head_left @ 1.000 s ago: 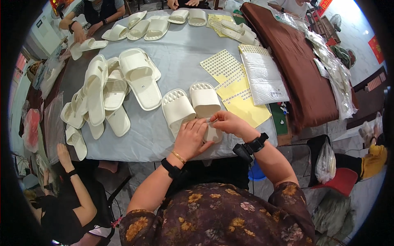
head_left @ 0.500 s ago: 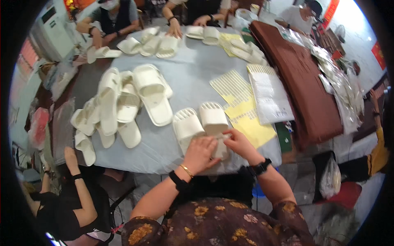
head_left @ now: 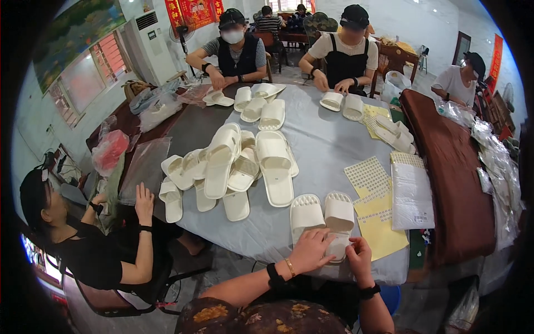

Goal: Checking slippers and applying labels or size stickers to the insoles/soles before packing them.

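Note:
A pair of white slippers (head_left: 307, 215) lies side by side on the table's near edge, toes pointing away from me. My left hand (head_left: 311, 249) rests across the heel of the left one, fingers stretched out, its fingertips on the insole of the right slipper (head_left: 338, 214). Beside that slipper's heel, my right hand (head_left: 359, 257) is closed, thumb and fingers drawn together. What sits in its pinch, if anything, is too small to make out. Yellow sheets of small labels (head_left: 371, 192) lie to the right of the pair.
More white slippers (head_left: 222, 161) are heaped left of centre on the grey-covered table (head_left: 317, 147). A white plastic packet (head_left: 411, 192) lies beside a brown padded board (head_left: 453, 178) on the right. Co-workers sit across the table and at my left, one holding a slipper (head_left: 218, 98).
The view has tilted up, showing more of the room. My right hand has drawn away from the left and sits by the right slipper's heel. The pair stays on the table.

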Demonstrator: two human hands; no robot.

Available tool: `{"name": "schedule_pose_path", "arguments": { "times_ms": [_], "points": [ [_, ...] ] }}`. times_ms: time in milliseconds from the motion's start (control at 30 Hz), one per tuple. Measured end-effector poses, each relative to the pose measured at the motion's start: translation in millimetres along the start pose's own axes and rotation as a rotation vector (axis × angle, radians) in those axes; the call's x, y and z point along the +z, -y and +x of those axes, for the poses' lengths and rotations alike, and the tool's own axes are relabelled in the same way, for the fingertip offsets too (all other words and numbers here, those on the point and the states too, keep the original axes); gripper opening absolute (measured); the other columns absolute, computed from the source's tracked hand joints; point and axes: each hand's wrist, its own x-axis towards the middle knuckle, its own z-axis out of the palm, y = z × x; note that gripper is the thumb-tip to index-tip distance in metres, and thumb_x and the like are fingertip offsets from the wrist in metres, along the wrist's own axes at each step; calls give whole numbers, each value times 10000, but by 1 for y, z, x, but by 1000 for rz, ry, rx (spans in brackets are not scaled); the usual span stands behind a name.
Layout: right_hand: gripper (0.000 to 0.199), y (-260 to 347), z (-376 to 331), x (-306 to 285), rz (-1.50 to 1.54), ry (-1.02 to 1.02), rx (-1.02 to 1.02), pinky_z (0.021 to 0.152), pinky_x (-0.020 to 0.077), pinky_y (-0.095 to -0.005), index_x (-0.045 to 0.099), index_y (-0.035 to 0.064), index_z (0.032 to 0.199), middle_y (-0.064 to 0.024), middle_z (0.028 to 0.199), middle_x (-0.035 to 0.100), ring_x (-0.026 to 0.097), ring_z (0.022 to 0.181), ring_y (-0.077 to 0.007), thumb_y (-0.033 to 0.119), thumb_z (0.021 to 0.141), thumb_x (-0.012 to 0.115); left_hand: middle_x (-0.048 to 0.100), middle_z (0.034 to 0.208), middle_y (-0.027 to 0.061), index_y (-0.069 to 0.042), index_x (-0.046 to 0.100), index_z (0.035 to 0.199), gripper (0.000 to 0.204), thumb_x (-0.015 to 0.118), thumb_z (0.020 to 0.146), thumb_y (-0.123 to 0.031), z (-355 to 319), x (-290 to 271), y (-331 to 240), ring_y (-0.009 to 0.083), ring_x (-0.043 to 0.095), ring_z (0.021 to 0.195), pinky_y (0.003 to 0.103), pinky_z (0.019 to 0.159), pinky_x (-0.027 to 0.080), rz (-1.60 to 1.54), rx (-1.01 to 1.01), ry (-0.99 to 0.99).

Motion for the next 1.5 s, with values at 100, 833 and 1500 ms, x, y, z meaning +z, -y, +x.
{"name": "schedule_pose_path", "arguments": {
  "times_ms": [100,833,1500],
  "points": [
    [212,0,-1,0,36,-1,4,589,402,-209,594,-5,1042,26,731,516,476,651,-55,15,834,632,536,1259,144,-73,603,1224,523,670,836,-417,-2,-6,1,316,511,1143,431,957,414,-45,-144,-67],
    [199,3,-3,-1,68,6,47,598,409,-213,584,-1,1032,19,753,519,483,666,-60,7,837,624,574,1068,215,-9,593,1102,631,619,835,-580,35,11,-8,375,515,1050,496,918,370,60,-403,-13],
    [225,-5,1,3,-135,-47,-62,553,419,-245,622,-11,1059,6,673,554,511,617,-89,70,849,618,478,1356,266,-34,598,1236,543,700,814,-359,55,-137,109,474,394,1273,553,1068,300,335,-290,-303]
  ]
}}
